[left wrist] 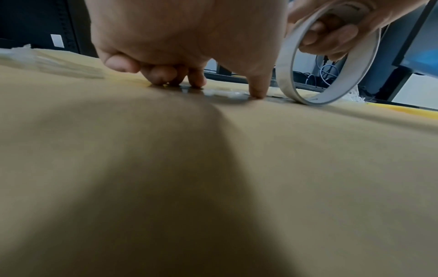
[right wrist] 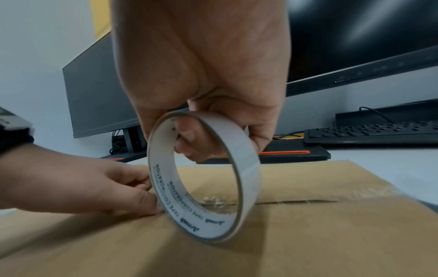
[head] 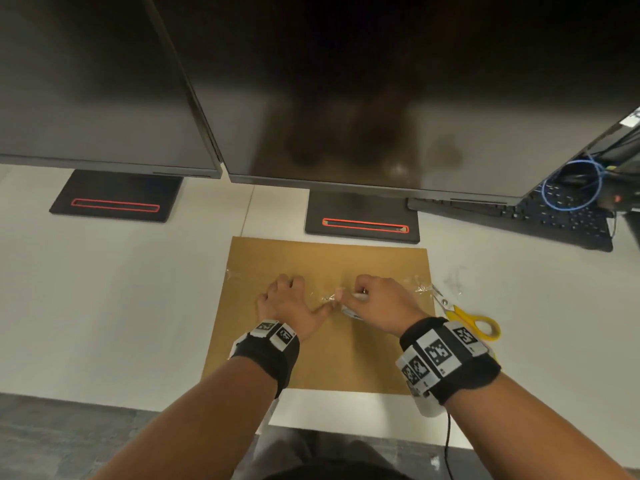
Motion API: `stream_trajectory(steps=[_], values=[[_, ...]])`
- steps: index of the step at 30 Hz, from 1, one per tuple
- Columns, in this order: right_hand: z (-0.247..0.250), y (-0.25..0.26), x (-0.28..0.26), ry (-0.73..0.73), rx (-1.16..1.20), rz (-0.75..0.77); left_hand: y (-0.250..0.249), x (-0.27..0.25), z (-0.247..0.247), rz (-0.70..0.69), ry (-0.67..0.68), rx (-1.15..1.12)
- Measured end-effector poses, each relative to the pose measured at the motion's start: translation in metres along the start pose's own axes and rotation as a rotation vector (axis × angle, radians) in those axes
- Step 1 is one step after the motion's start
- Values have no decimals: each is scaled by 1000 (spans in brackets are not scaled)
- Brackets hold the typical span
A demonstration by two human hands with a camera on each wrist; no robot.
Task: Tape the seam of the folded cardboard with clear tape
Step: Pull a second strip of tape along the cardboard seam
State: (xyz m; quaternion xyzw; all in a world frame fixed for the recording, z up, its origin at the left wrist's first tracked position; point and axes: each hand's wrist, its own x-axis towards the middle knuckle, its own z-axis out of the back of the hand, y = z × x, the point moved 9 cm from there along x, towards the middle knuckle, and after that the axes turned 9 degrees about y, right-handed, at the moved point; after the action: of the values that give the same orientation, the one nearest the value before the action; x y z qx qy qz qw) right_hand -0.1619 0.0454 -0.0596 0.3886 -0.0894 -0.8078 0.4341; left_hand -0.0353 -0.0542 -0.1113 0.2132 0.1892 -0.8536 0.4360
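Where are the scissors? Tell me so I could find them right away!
Look at the flat brown cardboard sheet on the white desk. Just off its right edge, beside the right hand, lie the scissors. Only they have bright yellow loop handles.

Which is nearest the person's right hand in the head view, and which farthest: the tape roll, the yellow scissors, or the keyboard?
1. Tape roll: held in the right hand itself, over the cardboard.
2. Yellow scissors: on the desk just off the cardboard's right edge.
3. Keyboard: far back right, under the monitor.
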Motion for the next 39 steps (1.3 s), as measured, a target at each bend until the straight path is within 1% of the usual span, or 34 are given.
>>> stream_trajectory(steps=[4, 8, 9, 10, 12, 13, 15, 16, 19, 21, 23, 25, 27, 30, 32, 34, 37, 39], values=[[7, -8, -5, -76, 90, 60, -1, -3, 0, 12, 14, 8], [15, -20, -10, -94, 298, 149, -4, -3, 6, 24, 80, 38], [17, -21, -11, -92, 333, 163, -5, -3, 9, -9, 75, -1], [19, -21, -11, -89, 354, 177, -9, -3, 13, -72, 63, -89], [20, -16, -10, -70, 361, 227, -24, -8, 18, -265, 92, -289], [20, -12, -10, -58, 344, 258, -34, -12, 20, -367, 120, -349], [17, -1, -8, -34, 288, 310, -53, -19, 24, -502, 155, -366], [16, 3, -9, -33, 264, 324, -59, -20, 24, -527, 166, -351], [25, 2, -13, -72, 233, 332, -65, -16, 16, -479, 211, -413], [32, -9, -19, -94, 225, 310, -63, -14, 17, -426, 135, -480], [44, -31, -28, -176, 179, 252, -62, -11, 19, -345, 45, -484], [58, -61, -39, -263, 89, 122, -62, -10, 21, -275, -28, -481], [65, -95, -51, -279, -20, -69, -61, -9, 20, -236, -77, -508], [57, -140, -65, -187, -133, -321, -59, -7, 19, -184, -115, -533], [45, -161, -72, -110, -182, -409, -56, -6, 21, -151, -133, -551], [34, -171, -75, -74, -227, -416, -54, -4, 23, -127, -124, -549], [31, -174, -76, -126, -238, -364, -50, 3, 22, -93, -73, -547], [33, -174, -77, -153, -256, -326, -43, 9, 22, -56, -72, -594]])
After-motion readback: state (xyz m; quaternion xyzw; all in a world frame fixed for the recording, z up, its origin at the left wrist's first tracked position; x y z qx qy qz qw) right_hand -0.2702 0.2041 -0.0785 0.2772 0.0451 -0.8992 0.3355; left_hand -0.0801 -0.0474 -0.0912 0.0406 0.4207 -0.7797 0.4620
